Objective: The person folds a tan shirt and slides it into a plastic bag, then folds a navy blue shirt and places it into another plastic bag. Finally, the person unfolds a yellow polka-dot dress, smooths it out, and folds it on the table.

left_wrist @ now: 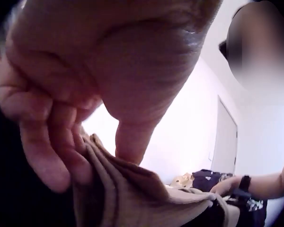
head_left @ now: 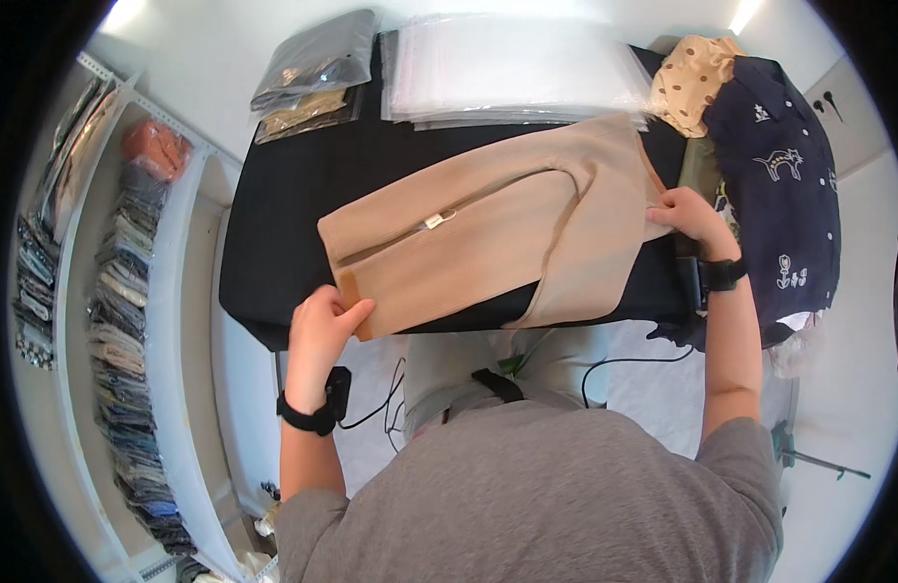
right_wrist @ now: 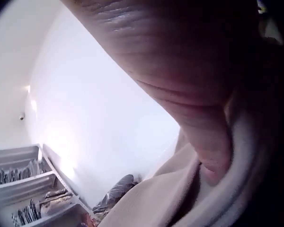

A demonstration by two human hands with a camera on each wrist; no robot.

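My left hand (head_left: pixel 318 325) pinches layered corner of beige garment (head_left: pixel 488 233), left of center in head view; thumb opposes fingers, seemingly to keep layers aligned. My right hand (head_left: pixel 694 216) grips opposite edge, right of center; two-ended hold likely keeps cloth flat. Garment position: mid-frame, across black-covered table (head_left: pixel 279 185). Clear bags (head_left: pixel 507 68): stacked top center, probably for easy reach. Navy garment (head_left: pixel 750 223): far right.

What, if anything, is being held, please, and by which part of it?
A tan garment: the left hand pinches its brown-banded corner, and the right hand holds the edge at its opposite end.
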